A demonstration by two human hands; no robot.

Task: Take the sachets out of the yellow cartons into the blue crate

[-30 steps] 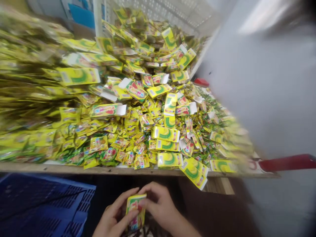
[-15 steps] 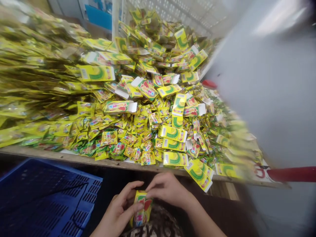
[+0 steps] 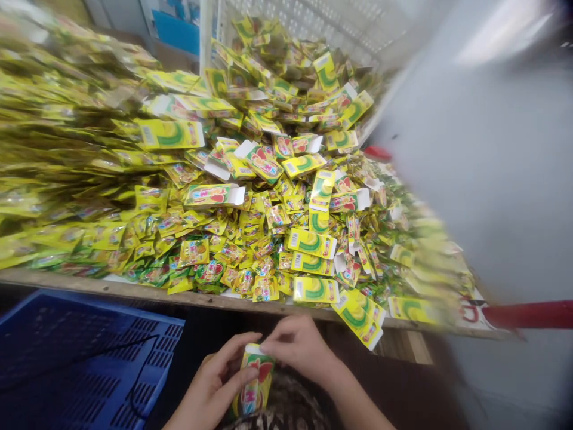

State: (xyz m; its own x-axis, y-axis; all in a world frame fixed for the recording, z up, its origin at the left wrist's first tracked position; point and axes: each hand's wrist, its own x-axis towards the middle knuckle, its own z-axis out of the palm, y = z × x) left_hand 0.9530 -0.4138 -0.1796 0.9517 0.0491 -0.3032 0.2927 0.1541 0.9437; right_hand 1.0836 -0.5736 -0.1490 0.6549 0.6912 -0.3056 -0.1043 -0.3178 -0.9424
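Observation:
Low in the view, in front of my body, a small yellow and green candy box (image 3: 253,394) with red fruit print stands roughly upright. My left hand (image 3: 217,379) is wrapped round its left side, thumb lying across the printed front. At the box's top end, my right hand (image 3: 301,347) pinches the edge, where a white flap shows. Its fingertips partly hide that corner. Beyond both hands, a wooden-edged table (image 3: 179,297) bears small yellow and green candy packets (image 3: 265,288) and more boxes (image 3: 316,290), several with white flaps open.
A blue plastic crate (image 3: 89,358) with a dark cord across it sits at lower left. A white perforated crate (image 3: 308,24) stands behind the heap. At right are a red bar (image 3: 528,315) and a pale grey surface (image 3: 483,179). One box pair (image 3: 359,319) overhangs the table edge.
A white flap now shows at the top of the box, where yellow showed before. Both hands stay at the box, and the view has shifted slightly.

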